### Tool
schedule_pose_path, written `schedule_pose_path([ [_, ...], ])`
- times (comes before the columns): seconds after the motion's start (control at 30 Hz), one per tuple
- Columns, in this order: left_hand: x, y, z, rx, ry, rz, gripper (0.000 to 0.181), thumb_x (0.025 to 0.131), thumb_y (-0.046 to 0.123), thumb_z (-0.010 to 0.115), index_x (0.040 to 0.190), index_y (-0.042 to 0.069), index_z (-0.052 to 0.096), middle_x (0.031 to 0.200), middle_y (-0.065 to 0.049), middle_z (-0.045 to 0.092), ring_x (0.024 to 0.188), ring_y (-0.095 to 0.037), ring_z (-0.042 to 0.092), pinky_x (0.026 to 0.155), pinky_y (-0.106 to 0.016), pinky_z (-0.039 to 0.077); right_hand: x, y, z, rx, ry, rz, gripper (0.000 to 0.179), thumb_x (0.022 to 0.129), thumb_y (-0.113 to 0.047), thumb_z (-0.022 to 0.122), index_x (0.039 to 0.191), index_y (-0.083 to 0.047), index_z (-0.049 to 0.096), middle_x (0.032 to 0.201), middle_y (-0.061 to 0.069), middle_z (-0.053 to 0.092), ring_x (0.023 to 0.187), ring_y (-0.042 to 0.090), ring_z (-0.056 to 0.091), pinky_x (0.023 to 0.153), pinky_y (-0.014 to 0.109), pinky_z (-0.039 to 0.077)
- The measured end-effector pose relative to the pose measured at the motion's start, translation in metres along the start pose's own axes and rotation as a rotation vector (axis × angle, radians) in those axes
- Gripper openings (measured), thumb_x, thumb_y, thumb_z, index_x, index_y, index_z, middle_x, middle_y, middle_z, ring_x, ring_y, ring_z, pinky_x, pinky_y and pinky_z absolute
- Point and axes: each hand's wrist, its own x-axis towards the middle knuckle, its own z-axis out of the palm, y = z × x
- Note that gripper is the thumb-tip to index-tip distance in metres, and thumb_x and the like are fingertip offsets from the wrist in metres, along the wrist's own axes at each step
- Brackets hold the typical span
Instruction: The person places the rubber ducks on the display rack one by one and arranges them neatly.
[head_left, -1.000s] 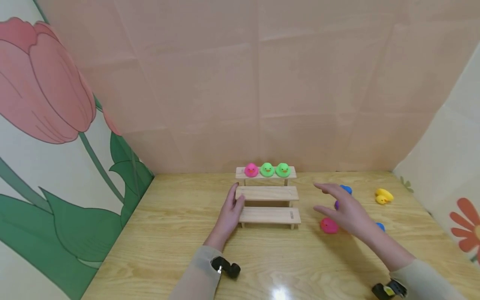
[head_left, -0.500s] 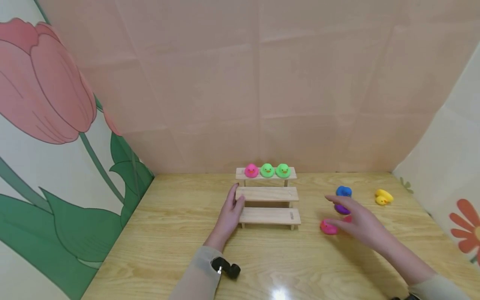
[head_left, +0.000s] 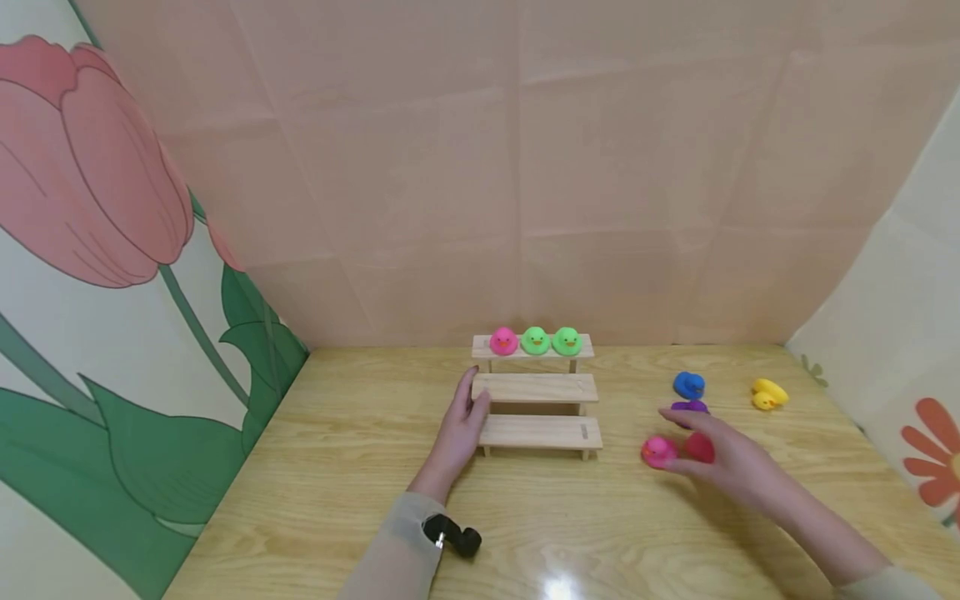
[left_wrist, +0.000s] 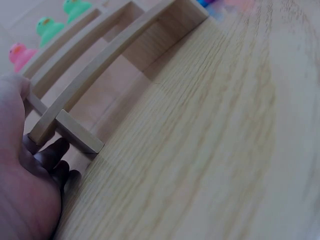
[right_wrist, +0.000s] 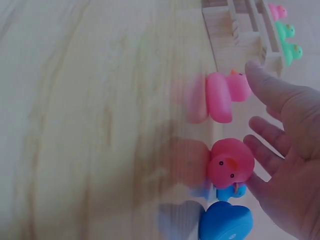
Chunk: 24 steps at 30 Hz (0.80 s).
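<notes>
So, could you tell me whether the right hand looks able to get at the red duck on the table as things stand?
Probably yes. The right hand is open and right beside the red duck, its fingers close about it, with nothing between them. The pink duck sits just to the side, clear of the way.

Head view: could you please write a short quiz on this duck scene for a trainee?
1. True or false: three ducks stand on the top step of the wooden stand.
2. Which duck is nearest the right hand? A yellow duck; B red duck; C green duck.
3. Fill in: the left hand touches the stand's ____ end.
Key: 1 true; 2 B; 3 left.
</notes>
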Motion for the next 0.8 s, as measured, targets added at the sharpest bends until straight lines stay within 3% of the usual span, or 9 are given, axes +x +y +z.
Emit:
schedule_pose_path([
  [0.07, 0.000, 0.000, 0.000, 0.000, 0.000, 0.002, 0.072, 0.116, 0.058, 0.049, 0.178, 0.033, 0.023, 0.182, -0.008, 0.024, 0.165, -0.035, 0.026, 0.134, -0.052, 0.024, -0.001, 0.001, 0.001, -0.006, 0.002, -0.013, 0.076, 0.088, -0.037, 0.096, 0.151, -0.008, 0.066, 0.151, 0.015, 0.067, 0.136, 0.050, 0.061, 0.108, 0.035, 0.051],
  [0.13, 0.000, 0.000, 0.000, 0.000, -0.001, 0.003, 0.072, 0.116, 0.058, 0.048, 0.178, 0.033, 0.023, 0.182, -0.009, 0.024, 0.165, -0.034, 0.026, 0.133, -0.052, 0.025, -0.001, 0.003, 0.003, 0.000, 0.015, -0.036, 0.076, 0.087, -0.035, 0.098, 0.150, -0.007, 0.066, 0.149, 0.017, 0.068, 0.133, 0.051, 0.062, 0.109, 0.021, 0.047],
  [0.2, 0.000, 0.000, 0.000, 0.000, 0.000, 0.002, 0.072, 0.116, 0.058, 0.048, 0.178, 0.033, 0.023, 0.181, -0.009, 0.024, 0.165, -0.034, 0.026, 0.133, -0.052, 0.025, -0.001, 0.005, 0.006, 0.001, 0.037, -0.068, 0.076, 0.085, -0.033, 0.099, 0.149, -0.006, 0.067, 0.146, 0.019, 0.069, 0.131, 0.052, 0.063, 0.107, 0.005, 0.033],
  [0.27, 0.000, 0.000, 0.000, 0.001, 0.000, -0.001, 0.072, 0.116, 0.058, 0.048, 0.178, 0.032, 0.022, 0.182, -0.009, 0.024, 0.165, -0.034, 0.026, 0.133, -0.052, 0.025, -0.001, 0.008, 0.009, -0.003, 0.047, -0.088, 0.076, 0.084, -0.032, 0.100, 0.147, -0.006, 0.068, 0.145, 0.019, 0.069, 0.131, 0.052, 0.063, 0.104, -0.002, 0.021],
  [0.37, 0.000, 0.000, 0.001, 0.003, 0.003, -0.003, 0.072, 0.116, 0.057, 0.049, 0.178, 0.032, 0.022, 0.182, -0.009, 0.024, 0.164, -0.034, 0.027, 0.133, -0.052, 0.025, 0.000, 0.013, 0.012, -0.020, 0.055, -0.111, 0.075, 0.083, -0.030, 0.100, 0.146, -0.005, 0.069, 0.143, 0.019, 0.071, 0.130, 0.052, 0.063, 0.105, -0.001, 0.020],
  [0.47, 0.000, 0.000, 0.001, -0.001, 0.004, -0.004, 0.069, 0.116, 0.056, 0.049, 0.177, 0.037, 0.023, 0.182, -0.008, 0.024, 0.165, -0.033, 0.027, 0.134, -0.051, 0.025, 0.001, 0.014, 0.013, -0.037, 0.049, -0.105, 0.073, 0.084, -0.030, 0.100, 0.145, -0.006, 0.070, 0.142, 0.017, 0.072, 0.129, 0.052, 0.064, 0.106, 0.007, 0.032],
  [0.6, 0.000, 0.000, 0.001, -0.006, 0.005, -0.004, 0.066, 0.116, 0.055, 0.050, 0.175, 0.044, 0.023, 0.182, -0.008, 0.023, 0.165, -0.032, 0.026, 0.134, -0.051, 0.024, 0.002, 0.014, 0.015, -0.052, 0.039, -0.090, 0.070, 0.085, -0.031, 0.099, 0.144, -0.006, 0.071, 0.140, 0.015, 0.073, 0.129, 0.051, 0.065, 0.106, 0.035, 0.050],
  [0.7, -0.001, 0.001, 0.001, -0.005, 0.006, -0.005, 0.066, 0.116, 0.055, 0.050, 0.175, 0.043, 0.024, 0.182, -0.008, 0.024, 0.165, -0.033, 0.026, 0.134, -0.051, 0.024, 0.003, 0.013, 0.016, -0.046, 0.012, -0.065, 0.068, 0.086, -0.032, 0.098, 0.143, -0.006, 0.071, 0.141, 0.014, 0.073, 0.130, 0.050, 0.064, 0.104, 0.057, 0.053],
  [0.8, -0.001, 0.001, 0.001, -0.005, 0.004, -0.007, 0.066, 0.116, 0.055, 0.049, 0.176, 0.043, 0.023, 0.181, -0.008, 0.025, 0.165, -0.032, 0.027, 0.134, -0.050, 0.025, 0.005, 0.013, 0.016, -0.037, -0.015, -0.041, 0.067, 0.088, -0.033, 0.097, 0.143, -0.005, 0.072, 0.141, 0.015, 0.073, 0.132, 0.050, 0.064, 0.104, 0.069, 0.051],
])
